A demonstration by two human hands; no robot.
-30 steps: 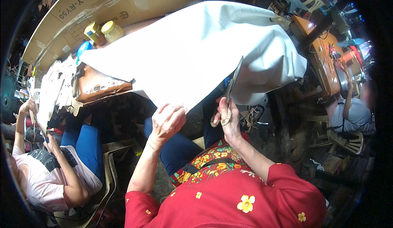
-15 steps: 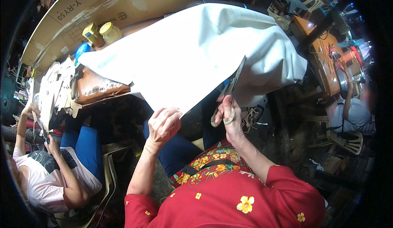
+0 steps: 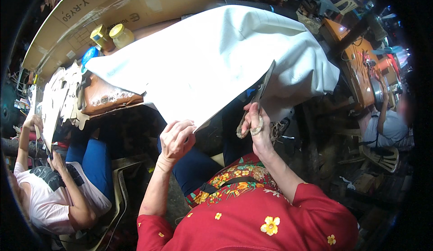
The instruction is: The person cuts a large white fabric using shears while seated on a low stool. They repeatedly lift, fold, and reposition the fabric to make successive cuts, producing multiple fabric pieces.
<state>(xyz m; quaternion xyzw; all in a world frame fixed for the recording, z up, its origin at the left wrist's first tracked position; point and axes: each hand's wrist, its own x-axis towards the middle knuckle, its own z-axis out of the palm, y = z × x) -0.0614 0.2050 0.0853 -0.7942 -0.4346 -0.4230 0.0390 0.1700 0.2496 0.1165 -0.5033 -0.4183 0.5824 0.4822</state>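
Scissors point(image 3: 260, 91) are sitting at the near edge of the white sheet point(image 3: 203, 66), and over this last second they are shifting bit by bit toward its right end, the tip now lying farther along than it was. The right hand point(image 3: 258, 127) is gripping them below the sheet, fingers and thumb clamped on the pale, wrapped-looking handles. The left hand point(image 3: 178, 138) is pinching the sheet's lowest corner (back of the hand up, fingertips partly out of my sight) and is drifting slightly down and leftward, so the two hands are ending up wider apart. To me that is suggesting the cut is creeping onward while the corner is being drawn away from the blades; whether those blades are parted at this instant, I can't tell.

The sheet itself is draping over the brown worktop point(image 3: 112, 100), its folds hanging to the right of the scissors. Left of the sheet, pale cut-out pieces point(image 3: 67, 95) are lying in a heap, and a yellow-lidded jar point(image 3: 122, 38) is standing behind its left end. A co-worker point(image 3: 54, 201) is sitting left of the sheet, hands raised.
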